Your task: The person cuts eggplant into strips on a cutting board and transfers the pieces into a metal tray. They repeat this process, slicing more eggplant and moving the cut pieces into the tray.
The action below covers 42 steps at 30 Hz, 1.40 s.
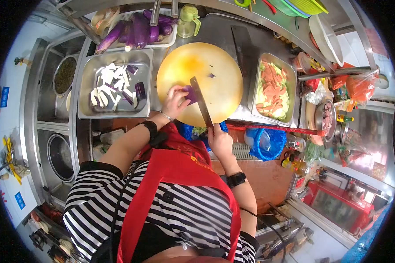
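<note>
My left hand (174, 101) presses a purple eggplant piece (190, 93) onto the round yellow cutting board (206, 65) near its front edge. My right hand (218, 139) grips the handle of a cleaver (200, 101), its blade lying just to the right of the eggplant piece and touching it. A small purple scrap (211, 75) lies on the board beyond the blade.
A steel tray (85, 105) of cut eggplant strips (115, 85) sits left of the board. Whole eggplants (136, 30) lie in a white tray behind. A steel tray of sliced carrots and vegetables (273, 85) stands to the right. Sinks (59, 153) lie far left.
</note>
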Motion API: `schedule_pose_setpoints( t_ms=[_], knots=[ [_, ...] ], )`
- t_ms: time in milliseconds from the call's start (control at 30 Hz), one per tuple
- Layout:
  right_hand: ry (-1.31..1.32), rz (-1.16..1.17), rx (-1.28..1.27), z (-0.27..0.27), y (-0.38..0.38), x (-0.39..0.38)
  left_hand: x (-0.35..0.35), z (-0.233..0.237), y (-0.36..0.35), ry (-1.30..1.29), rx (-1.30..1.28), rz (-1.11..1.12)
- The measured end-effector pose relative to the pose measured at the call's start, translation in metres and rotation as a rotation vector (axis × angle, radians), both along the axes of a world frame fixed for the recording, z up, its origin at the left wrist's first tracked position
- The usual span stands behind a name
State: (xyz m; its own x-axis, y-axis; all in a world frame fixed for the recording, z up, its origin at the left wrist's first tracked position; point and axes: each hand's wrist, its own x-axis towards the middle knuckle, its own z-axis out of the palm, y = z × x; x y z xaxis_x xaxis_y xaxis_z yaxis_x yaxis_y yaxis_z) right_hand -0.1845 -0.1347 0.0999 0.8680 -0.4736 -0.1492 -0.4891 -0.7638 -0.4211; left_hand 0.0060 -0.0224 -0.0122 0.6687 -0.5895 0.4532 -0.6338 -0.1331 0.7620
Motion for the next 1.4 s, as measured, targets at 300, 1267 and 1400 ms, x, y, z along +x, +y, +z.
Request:
schedule_pose_setpoints(
  t_ms=[300, 1267, 1400],
  knots=[
    [0.030, 0.041, -0.026, -0.019, 0.001, 0.019, 0.001, 0.000, 0.000, -0.035, 0.012, -0.005],
    [0.091, -0.085, -0.117, -0.058, -0.021, 0.017, 0.005, -0.003, -0.026, -0.028, 0.336, 0.074],
    [0.071, -0.116, -0.068, -0.057, -0.019, 0.017, 0.010, 0.008, -0.038, 0.662, 0.341, 0.045]
  ],
)
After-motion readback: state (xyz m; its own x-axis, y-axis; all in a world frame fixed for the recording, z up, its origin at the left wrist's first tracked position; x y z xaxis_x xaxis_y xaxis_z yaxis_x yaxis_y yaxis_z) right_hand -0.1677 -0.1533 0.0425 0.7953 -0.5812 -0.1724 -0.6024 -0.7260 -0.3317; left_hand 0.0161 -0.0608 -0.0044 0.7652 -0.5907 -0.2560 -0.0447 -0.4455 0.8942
